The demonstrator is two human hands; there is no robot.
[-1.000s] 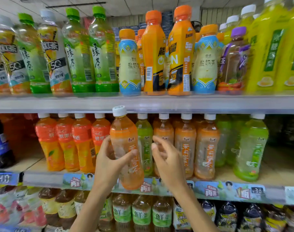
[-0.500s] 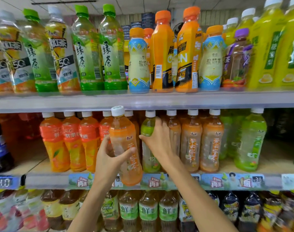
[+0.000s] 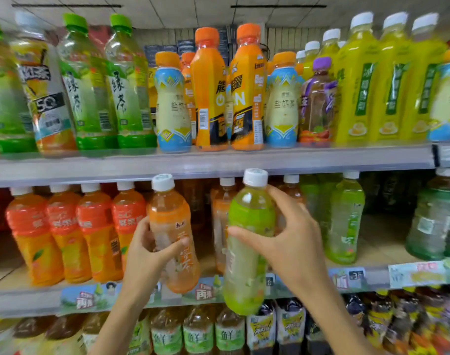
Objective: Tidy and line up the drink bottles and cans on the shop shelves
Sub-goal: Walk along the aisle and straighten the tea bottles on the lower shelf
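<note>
My left hand (image 3: 149, 254) grips an orange tea bottle (image 3: 174, 234) with a white cap, held out in front of the middle shelf (image 3: 39, 299). My right hand (image 3: 293, 247) grips a green tea bottle (image 3: 247, 252) with a white cap, also held clear of the shelf, its base hanging below the shelf edge. Behind the two held bottles a gap shows in the row, with more orange tea bottles (image 3: 220, 221) standing further back. Red-labelled orange juice bottles (image 3: 65, 234) stand in a row to the left. Another green tea bottle (image 3: 345, 219) stands to the right.
The top shelf (image 3: 218, 162) carries green tea, orange energy drink (image 3: 210, 93), blue-and-cream milk tea and yellow bottles. The bottom shelf holds brown tea bottles with green labels (image 3: 198, 334) and dark bottles. Price tags run along the middle shelf's edge.
My right hand has taken the green tea bottle off the middle shelf and pulled it forward. My left hand still holds the orange tea bottle. The camera has shifted left and closer.
</note>
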